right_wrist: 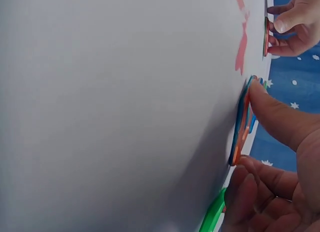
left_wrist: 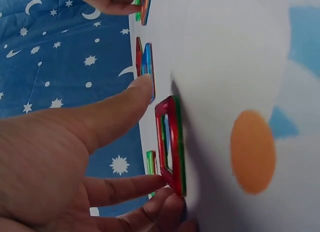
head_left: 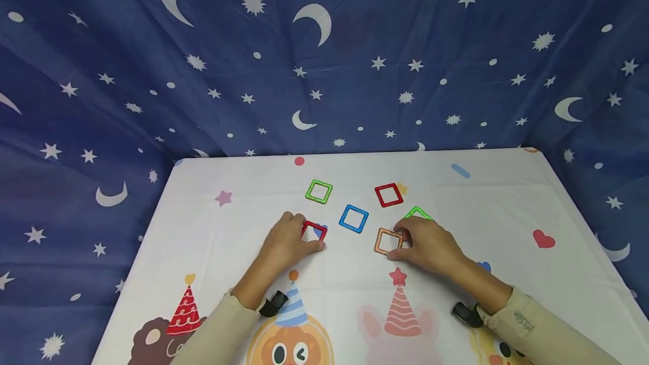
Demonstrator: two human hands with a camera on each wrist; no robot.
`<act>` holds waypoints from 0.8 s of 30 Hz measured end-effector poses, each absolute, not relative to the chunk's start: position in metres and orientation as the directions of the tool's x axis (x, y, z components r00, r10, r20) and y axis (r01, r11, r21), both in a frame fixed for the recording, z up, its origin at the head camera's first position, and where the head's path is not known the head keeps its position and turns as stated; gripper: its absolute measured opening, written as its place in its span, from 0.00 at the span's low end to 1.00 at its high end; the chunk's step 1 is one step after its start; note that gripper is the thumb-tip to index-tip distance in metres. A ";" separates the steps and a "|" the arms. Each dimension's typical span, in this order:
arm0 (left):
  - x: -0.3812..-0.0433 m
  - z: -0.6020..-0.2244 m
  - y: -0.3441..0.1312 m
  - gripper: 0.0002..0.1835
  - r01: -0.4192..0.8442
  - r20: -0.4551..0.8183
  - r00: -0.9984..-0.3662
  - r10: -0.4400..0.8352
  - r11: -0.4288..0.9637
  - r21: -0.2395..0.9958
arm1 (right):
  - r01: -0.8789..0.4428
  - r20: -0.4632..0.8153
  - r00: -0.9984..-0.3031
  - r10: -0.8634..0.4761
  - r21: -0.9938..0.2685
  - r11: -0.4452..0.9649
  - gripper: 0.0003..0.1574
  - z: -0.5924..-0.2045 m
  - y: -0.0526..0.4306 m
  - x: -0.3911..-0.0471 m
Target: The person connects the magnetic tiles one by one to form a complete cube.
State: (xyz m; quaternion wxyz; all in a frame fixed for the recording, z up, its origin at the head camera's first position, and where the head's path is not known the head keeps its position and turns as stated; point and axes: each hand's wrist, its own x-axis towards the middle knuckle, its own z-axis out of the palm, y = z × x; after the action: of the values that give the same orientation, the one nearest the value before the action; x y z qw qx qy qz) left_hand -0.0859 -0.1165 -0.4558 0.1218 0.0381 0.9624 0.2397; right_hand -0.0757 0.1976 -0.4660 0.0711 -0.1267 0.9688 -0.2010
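Observation:
My left hand (head_left: 288, 243) is at a red square magnetic tile (head_left: 314, 231), its fingertips at one edge and the thumb held off the tile. In the left wrist view a green layer lies under that red tile (left_wrist: 170, 142). My right hand (head_left: 430, 245) pinches an orange square magnetic tile (head_left: 382, 240) between thumb and finger at opposite edges. The right wrist view shows blue under the orange tile (right_wrist: 241, 129). Beside the right fingers is a green tile (head_left: 418, 211), partly hidden by the hand.
Farther back on the white printed tablecloth (head_left: 507, 196) lie a blue square tile (head_left: 346, 221), a light green one (head_left: 319, 201) and a second red one (head_left: 389, 204). A dark blue cloth (head_left: 355, 32) with moons and stars hangs behind the table.

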 end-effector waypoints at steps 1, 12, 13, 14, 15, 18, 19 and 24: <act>-0.085 -0.457 -0.116 0.34 0.027 -0.207 -0.968 0.139 0.883 0.469 | -0.216 -0.086 -0.959 -0.272 -0.402 0.890 0.37 -0.466 0.197 -0.076; -0.079 -0.464 -0.111 0.32 0.156 -0.088 -0.972 0.219 0.876 0.457 | -0.181 -0.117 -0.963 -0.241 -0.377 0.908 0.36 -0.463 0.190 -0.075; -0.079 -0.464 -0.111 0.32 0.160 -0.085 -0.971 0.222 0.875 0.457 | -0.179 -0.121 -0.963 -0.240 -0.378 0.908 0.36 -0.463 0.189 -0.075; -0.079 -0.464 -0.111 0.33 0.164 -0.084 -0.971 0.225 0.875 0.457 | -0.176 -0.123 -0.963 -0.238 -0.379 0.908 0.36 -0.463 0.189 -0.076; -0.079 -0.464 -0.110 0.33 0.167 -0.081 -0.970 0.227 0.875 0.455 | -0.173 -0.127 -0.963 -0.237 -0.381 0.908 0.36 -0.463 0.189 -0.076; -0.079 -0.466 -0.110 0.33 0.178 -0.066 -0.971 0.232 0.874 0.452 | -0.168 -0.129 -0.964 -0.233 -0.386 0.907 0.35 -0.463 0.189 -0.076; -0.078 -0.467 -0.110 0.34 0.178 -0.064 -0.971 0.231 0.872 0.456 | -0.165 -0.128 -0.965 -0.230 -0.387 0.907 0.35 -0.463 0.189 -0.077; -0.077 -0.469 -0.105 0.36 0.199 -0.075 -0.963 0.260 0.868 0.455 | -0.149 -0.128 -0.968 -0.214 -0.393 0.907 0.32 -0.462 0.190 -0.077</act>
State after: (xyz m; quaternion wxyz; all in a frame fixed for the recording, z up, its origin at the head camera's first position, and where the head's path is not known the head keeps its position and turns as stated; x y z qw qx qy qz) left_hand -0.0772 -0.1048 -0.4694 0.0668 0.1190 0.9641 0.2276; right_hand -0.0771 0.1896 -0.4623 0.0841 -0.0933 0.9730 -0.1938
